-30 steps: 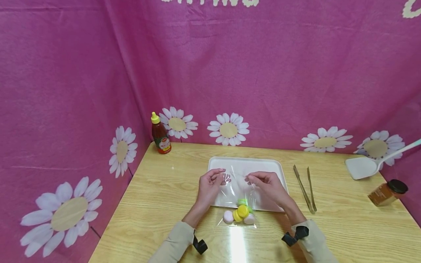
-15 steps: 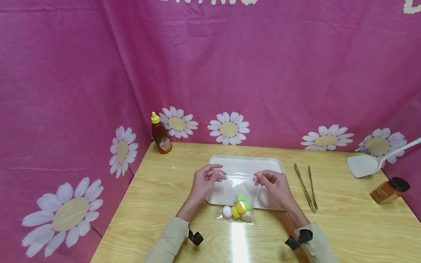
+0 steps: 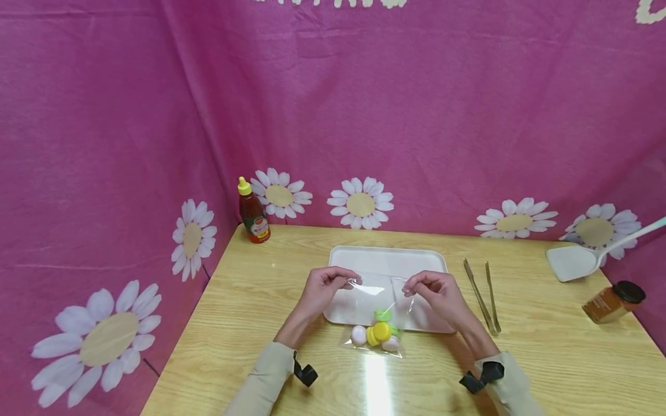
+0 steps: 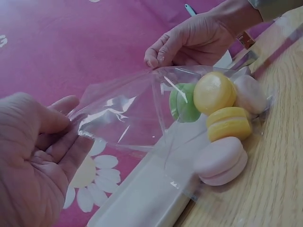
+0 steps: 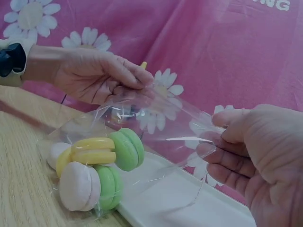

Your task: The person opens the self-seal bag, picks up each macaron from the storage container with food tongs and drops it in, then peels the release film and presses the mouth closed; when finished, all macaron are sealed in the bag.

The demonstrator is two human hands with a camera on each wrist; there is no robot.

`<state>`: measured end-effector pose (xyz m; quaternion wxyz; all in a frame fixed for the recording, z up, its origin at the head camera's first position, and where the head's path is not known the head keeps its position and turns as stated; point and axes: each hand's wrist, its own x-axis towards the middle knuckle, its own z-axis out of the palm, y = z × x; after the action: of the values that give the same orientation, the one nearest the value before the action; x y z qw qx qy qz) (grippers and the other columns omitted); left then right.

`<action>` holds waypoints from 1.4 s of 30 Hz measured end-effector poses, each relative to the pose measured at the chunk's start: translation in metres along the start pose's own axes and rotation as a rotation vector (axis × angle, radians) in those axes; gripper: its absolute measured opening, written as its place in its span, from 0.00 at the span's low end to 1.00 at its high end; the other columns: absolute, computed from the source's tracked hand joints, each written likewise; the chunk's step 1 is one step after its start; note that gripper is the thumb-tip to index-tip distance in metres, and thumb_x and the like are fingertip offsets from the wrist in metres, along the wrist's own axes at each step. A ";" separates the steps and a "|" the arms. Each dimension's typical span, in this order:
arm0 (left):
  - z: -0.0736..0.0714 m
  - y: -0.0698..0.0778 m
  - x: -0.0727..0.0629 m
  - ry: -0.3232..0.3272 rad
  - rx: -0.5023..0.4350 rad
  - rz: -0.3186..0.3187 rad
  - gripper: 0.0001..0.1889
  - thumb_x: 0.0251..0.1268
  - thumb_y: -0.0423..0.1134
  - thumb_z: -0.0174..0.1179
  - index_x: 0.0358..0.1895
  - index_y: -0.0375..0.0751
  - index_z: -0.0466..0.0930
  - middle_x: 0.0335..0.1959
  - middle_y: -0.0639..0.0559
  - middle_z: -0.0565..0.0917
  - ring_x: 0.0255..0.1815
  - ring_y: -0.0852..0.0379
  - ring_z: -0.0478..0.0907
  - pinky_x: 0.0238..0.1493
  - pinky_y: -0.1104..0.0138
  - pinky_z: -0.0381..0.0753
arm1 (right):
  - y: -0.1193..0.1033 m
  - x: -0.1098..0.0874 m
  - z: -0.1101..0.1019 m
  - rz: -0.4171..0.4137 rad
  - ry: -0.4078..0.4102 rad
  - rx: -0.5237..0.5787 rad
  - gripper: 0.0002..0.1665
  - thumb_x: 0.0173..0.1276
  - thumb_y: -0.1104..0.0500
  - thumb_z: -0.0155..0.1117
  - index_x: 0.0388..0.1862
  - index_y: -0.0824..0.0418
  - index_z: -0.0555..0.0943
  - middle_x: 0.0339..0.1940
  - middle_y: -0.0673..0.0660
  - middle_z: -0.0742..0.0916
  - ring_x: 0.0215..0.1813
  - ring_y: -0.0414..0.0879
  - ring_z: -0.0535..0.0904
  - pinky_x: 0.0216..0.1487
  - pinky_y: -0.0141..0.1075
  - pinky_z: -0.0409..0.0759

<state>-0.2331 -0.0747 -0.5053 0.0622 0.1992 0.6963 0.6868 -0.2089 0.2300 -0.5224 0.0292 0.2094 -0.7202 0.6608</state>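
Note:
A clear plastic bag (image 3: 372,294) holds several macarons in pale pink, yellow and green, bunched at its bottom. My left hand (image 3: 321,287) pinches one top corner of the bag between thumb and fingers. At the opposite corner, my right hand (image 3: 436,292) does the same, so the film stretches between them. In the left wrist view a yellow macaron (image 4: 229,124) and a pale pink macaron (image 4: 220,161) lie near the bag's bottom; the right wrist view shows a green macaron (image 5: 127,149) there too. Behind the bag lies a white tray (image 3: 387,258), partly covered by the hands.
Metal tongs (image 3: 483,297) lie right of the tray. Farther right are a white spatula (image 3: 574,263) and a dark-lidded spice jar (image 3: 609,304) on its side. A red sauce bottle (image 3: 254,216) stands at the back left. Pink flowered cloth (image 3: 416,115) walls off the table's back and left.
My hands have spread slightly apart, the right one moving rightward, and the bag's top is pulled wider. The macarons stay at its bottom.

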 end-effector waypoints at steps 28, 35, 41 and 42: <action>0.011 0.004 -0.007 0.191 0.214 0.215 0.16 0.62 0.27 0.72 0.53 0.36 0.86 0.36 0.45 0.92 0.37 0.51 0.91 0.43 0.68 0.86 | -0.019 0.008 -0.007 0.069 -0.129 -0.197 0.32 0.64 0.70 0.76 0.65 0.75 0.74 0.43 0.70 0.89 0.43 0.47 0.89 0.43 0.35 0.86; 0.013 0.008 -0.006 0.164 0.190 0.186 0.11 0.63 0.27 0.72 0.48 0.34 0.88 0.37 0.44 0.92 0.39 0.48 0.91 0.43 0.68 0.87 | -0.034 0.027 -0.002 -0.002 -0.210 -0.467 0.26 0.62 0.60 0.81 0.57 0.67 0.85 0.47 0.60 0.91 0.48 0.56 0.87 0.51 0.46 0.84; 0.016 0.010 -0.006 0.137 0.163 0.181 0.10 0.63 0.28 0.72 0.48 0.35 0.88 0.37 0.43 0.92 0.39 0.44 0.90 0.43 0.69 0.85 | -0.051 0.049 0.015 -0.029 -0.363 -0.555 0.23 0.63 0.58 0.80 0.54 0.67 0.87 0.47 0.58 0.92 0.48 0.55 0.88 0.51 0.50 0.84; 0.016 0.009 -0.006 0.133 0.158 0.188 0.10 0.63 0.28 0.72 0.48 0.34 0.88 0.37 0.42 0.91 0.39 0.44 0.90 0.43 0.69 0.85 | -0.053 0.053 0.019 -0.022 -0.395 -0.557 0.23 0.63 0.58 0.79 0.54 0.67 0.87 0.47 0.58 0.92 0.49 0.54 0.88 0.51 0.51 0.84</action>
<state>-0.2199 -0.0619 -0.4981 -0.0646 0.2221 0.7290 0.6443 -0.2346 0.1961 -0.4585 -0.0478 0.3252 -0.8625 0.3849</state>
